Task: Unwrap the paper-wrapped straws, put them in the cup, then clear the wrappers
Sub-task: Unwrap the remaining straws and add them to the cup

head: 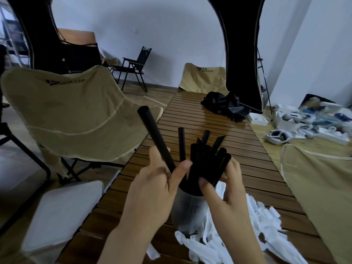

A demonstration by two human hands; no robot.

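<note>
At far left, a tan folding chair [62, 109] stands beside the slatted wooden table [247, 155], with a pale grey seat or box [62, 212] below it. The left hand [150, 189] grips a single black straw [154, 138] between thumb and curled fingers; the straw tilts up and to the left, its lower end apparently just at the rim of the cup. At centre, the metal cup [186, 210] stands upright on the table near its front edge, holding a bundle of black straws [205, 161] that fan out above the rim. The right hand [226, 191] curls its fingers round this bundle, gathering it to one side, seemingly to make room. To the right and in front of the cup, the white paper wrappers [253, 225] lie in a loose heap on the table, some touching the cup's base; clearing them is not yet done. Farther back lies a crumpled black bag [226, 105]. Risk: the cup looks crowded, so pushing the slanted straw in against the bundle could tip the cup or spring straws out; the loose wrappers beneath the base may lessen its footing
</note>
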